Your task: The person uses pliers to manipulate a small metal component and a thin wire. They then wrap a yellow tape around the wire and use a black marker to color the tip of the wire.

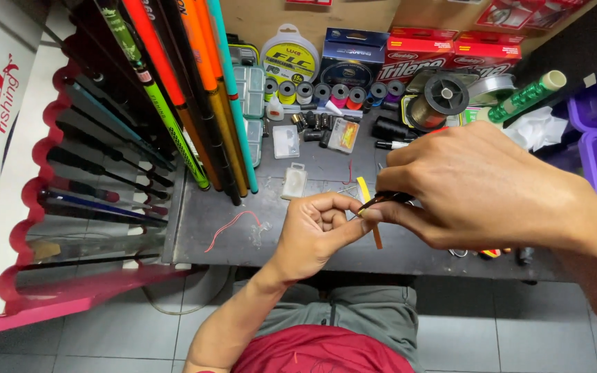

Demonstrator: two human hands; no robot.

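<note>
The left hand (316, 231) and right hand (468, 186) meet above the desk's (243, 238) front edge, both pinched on a thin dark stick (381, 199) with a yellow tip. Beyond lie a red wire (229, 224), small clear boxes (294, 181), then thread spools (329, 92) and leaning fishing rods (195, 103).

red boxes (443, 55) back right | blue box (354, 52) beside | round yellow-label spool pack (289, 59)
</note>
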